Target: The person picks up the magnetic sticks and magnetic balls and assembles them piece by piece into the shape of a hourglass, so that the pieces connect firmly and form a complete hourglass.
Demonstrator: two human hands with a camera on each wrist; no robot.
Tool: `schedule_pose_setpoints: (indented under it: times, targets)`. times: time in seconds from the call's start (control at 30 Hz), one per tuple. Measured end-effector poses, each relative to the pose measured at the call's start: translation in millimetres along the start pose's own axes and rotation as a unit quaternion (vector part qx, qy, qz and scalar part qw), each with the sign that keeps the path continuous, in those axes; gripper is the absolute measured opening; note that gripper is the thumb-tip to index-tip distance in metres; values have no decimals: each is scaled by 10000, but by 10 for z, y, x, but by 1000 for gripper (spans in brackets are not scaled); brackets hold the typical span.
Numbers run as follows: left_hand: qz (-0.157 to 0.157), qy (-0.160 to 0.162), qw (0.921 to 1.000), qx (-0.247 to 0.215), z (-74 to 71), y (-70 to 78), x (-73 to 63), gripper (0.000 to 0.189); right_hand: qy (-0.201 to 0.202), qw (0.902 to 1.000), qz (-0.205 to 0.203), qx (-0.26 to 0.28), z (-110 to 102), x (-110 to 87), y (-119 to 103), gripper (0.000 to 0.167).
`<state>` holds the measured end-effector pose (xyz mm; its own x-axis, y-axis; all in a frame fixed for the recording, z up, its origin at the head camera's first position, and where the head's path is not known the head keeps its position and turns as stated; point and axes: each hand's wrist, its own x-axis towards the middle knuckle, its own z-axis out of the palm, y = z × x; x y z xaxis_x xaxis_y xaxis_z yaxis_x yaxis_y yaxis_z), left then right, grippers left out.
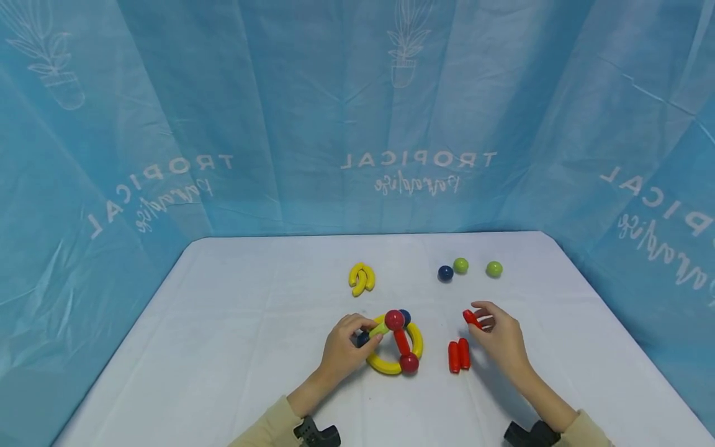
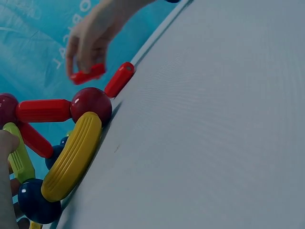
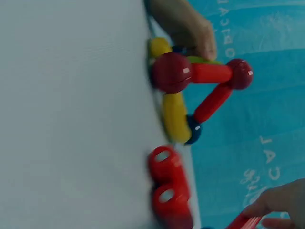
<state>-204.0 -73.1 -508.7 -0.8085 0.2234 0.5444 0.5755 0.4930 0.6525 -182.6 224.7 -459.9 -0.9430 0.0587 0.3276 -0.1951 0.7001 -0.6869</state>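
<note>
Left hand (image 1: 346,344): thumb and fingers pinch a green stick (image 1: 379,329), part of a small pyramid-shaped frame just right of that hand. Right hand (image 1: 501,338): thumb and fingertips pinch a short red stick (image 1: 472,319), held up off the tabletop, apart from the frame.

Frame stands on the white table (image 1: 251,347) between the hands, touching the left one only. Base: a curved yellow ring (image 1: 385,366) joined with three balls. Of these, one blue ball (image 1: 363,339) sits by the left fingers, a second blue ball (image 1: 405,318) at the side farther from the person, and a dark red ball (image 1: 409,362) at the near side. Apex: another dark red ball (image 1: 394,320), just beyond the left fingertips. The green stick runs from apex to the ball by the left fingers; a red rod (image 1: 401,342) runs from apex to the near ball; the left wrist view shows another red rod (image 2: 35,140) from apex to the far blue ball.

Two loose red sticks (image 1: 454,357) lie side by side, just left of the right hand and nearer the person. Beyond the right hand: a loose blue ball (image 1: 445,273) with one green ball (image 1: 460,266) close beside it, another green ball (image 1: 494,269) farther right. Beyond the left hand: three curved yellow sticks (image 1: 370,277), bunched together.
</note>
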Motion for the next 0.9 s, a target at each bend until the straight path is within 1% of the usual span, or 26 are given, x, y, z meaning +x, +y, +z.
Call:
schedule_pose_setpoints:
  times: [0.07, 0.17, 0.23, 0.3, 0.4, 0.47, 0.53, 0.73, 0.83, 0.9]
  targets:
    - [-19, -14, 10000, -26, -7, -4, -3, 19, -72, 9993, -36, 368, 56, 94, -103, 37]
    - [-77, -43, 9999, -49, -15, -7, -7, 18, -295, 9937, -115, 1072, 161, 211, -312, 37]
    - [-137, -63, 9999, -76, -18, -8, -10, 18, -446, 9879, -255, 1461, 235, 271, -476, 37]
    - [-198, -74, 9997, -116, -21, -7, -10, 17, -602, 9811, -498, 1770, 311, 324, -636, 37]
    - [-267, -95, 9994, -199, -21, 5, -8, 16, -872, 9709, -825, 2071, 420, 389, -830, 35]
    - [-241, -84, 9994, -223, -11, 7, -8, 16, -1034, 9670, -962, 2119, 484, 415, -911, 34]
    - [-177, -80, 9996, -217, 1, 11, -9, 16, -1156, 9651, -1008, 2123, 533, 424, -956, 34]
    - [46, -43, 9999, -98, 18, -4, -12, 18, -1346, 9633, -1012, 2090, 614, 377, -950, 34]
    - [80, -15, 10000, -54, 11, -14, -5, 18, -1287, 9632, -1035, 2120, 612, 361, -925, 34]
    - [94, -14, 9999, -39, 2, -18, 4, 19, -1162, 9655, -1006, 2100, 591, 350, -892, 32]
